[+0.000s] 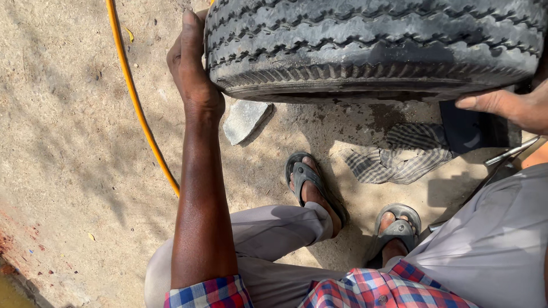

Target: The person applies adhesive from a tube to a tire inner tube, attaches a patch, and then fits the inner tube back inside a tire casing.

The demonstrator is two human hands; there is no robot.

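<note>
Nearest the lens was a red, blue and white checked shirt [365,288], with grey trousers [274,234] below it and two feet in dark sandals [314,188] planted on the sandy ground [68,142].

From the shirt sleeve the bare left arm ran up to the left hand [191,68], which lay flat against the left side of a big black tyre [371,45]. Its fingers [191,25] were stretched out along the tread, open and pressed to the rubber, not wrapped round anything. The tyre filled the top of the view, its ribbed tread facing the camera, standing on the ground just beyond the feet.

At the right edge the right hand [508,105] touched the tyre's lower right side; only the thumb and part of the hand showed, so how far its fingers were spread could not be told.

A flat grey stone [244,118] lay just under the tyre's left edge. A checked cloth [399,154] lay crumpled on the ground below the tyre, near the right foot. An orange hose [134,94] curved across the sand, left of the arm.
</note>
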